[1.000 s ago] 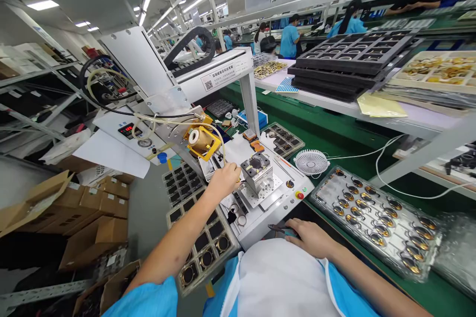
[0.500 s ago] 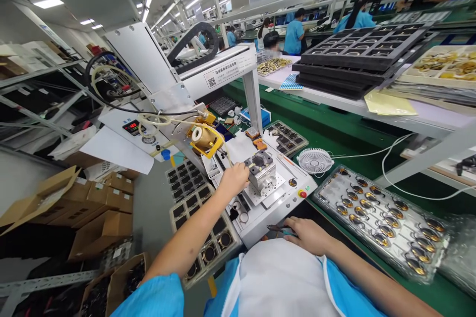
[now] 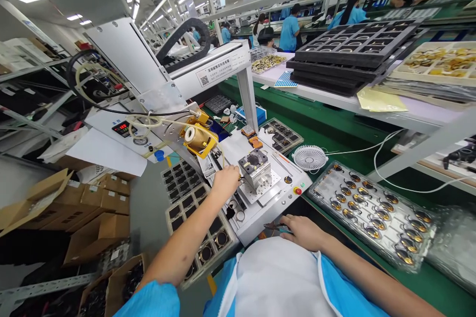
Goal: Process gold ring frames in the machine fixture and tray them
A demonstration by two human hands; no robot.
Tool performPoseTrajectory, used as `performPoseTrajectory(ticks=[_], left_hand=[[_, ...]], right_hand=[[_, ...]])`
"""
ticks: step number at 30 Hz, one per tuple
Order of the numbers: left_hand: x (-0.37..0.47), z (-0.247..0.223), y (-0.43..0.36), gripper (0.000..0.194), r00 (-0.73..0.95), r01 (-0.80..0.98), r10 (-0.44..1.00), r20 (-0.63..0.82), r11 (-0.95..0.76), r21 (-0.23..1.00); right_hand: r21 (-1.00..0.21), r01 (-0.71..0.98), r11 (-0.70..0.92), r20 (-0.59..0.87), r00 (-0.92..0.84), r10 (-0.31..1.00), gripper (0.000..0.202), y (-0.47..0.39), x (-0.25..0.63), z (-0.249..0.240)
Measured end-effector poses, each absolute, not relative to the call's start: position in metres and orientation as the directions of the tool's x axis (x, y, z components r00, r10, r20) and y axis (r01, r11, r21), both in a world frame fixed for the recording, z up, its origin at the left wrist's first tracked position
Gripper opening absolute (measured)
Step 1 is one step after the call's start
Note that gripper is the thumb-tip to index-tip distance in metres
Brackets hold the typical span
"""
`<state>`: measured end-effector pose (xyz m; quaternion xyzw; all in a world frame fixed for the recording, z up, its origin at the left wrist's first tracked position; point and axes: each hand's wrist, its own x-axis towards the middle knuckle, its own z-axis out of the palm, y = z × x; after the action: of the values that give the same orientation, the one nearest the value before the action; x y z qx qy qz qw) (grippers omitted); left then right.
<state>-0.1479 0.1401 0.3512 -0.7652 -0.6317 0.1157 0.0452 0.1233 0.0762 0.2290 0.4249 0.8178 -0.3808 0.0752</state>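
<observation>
My left hand [image 3: 225,181] is closed just left of a metal fixture block [image 3: 258,178] with a dark clamp top. Its fingertips are curled away from me, so whatever they pinch is hidden. Above that hand hangs a brass-coloured dispensing head [image 3: 201,139] on a yellow bracket. My right hand [image 3: 303,231] rests at the machine's front edge, fingers wrapped round the handles of a pair of pliers [image 3: 274,227], whose jaws point left. A small round part [image 3: 288,180] lies on the white machine base, right of the fixture.
Below my left forearm are trays of round parts [image 3: 206,254]. To the right, a clear tray [image 3: 372,213] holds several round modules beside a white fan [image 3: 310,157]. Red and green buttons [image 3: 298,191] sit on the machine's corner. Black trays [image 3: 349,54] are stacked on the shelf.
The left hand has drawn slightly back from the fixture's side, opening a small gap. The right hand stays on the pliers. The whole view has shifted a little as my head moved.
</observation>
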Motion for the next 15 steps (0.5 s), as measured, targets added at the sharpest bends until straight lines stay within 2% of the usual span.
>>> performPoseTrajectory(ticks=[5,10,12,15], left_hand=[[-0.135,0.346,0.133,0.06,0.189,0.942,0.977,-0.096,-0.208,-0.262],[-0.132,0.355,0.118,0.052,0.236,0.932,0.97,-0.053,-0.241,-0.272],[-0.136,0.356,0.107,0.046,0.278,0.934,0.96,0.034,-0.262,-0.242],[-0.147,0.345,0.087,0.033,0.372,0.928,0.876,0.308,-0.363,-0.087]], right_hand=[[-0.567,0.756,0.328,-0.462,-0.621,0.633,0.053,0.08,0.126,0.224],[-0.56,0.758,0.335,-0.453,-0.618,0.642,0.052,0.083,0.128,0.221],[-0.553,0.764,0.331,-0.451,-0.609,0.653,0.052,0.084,0.13,0.22],[-0.547,0.771,0.327,-0.438,-0.596,0.672,0.053,0.087,0.14,0.222]])
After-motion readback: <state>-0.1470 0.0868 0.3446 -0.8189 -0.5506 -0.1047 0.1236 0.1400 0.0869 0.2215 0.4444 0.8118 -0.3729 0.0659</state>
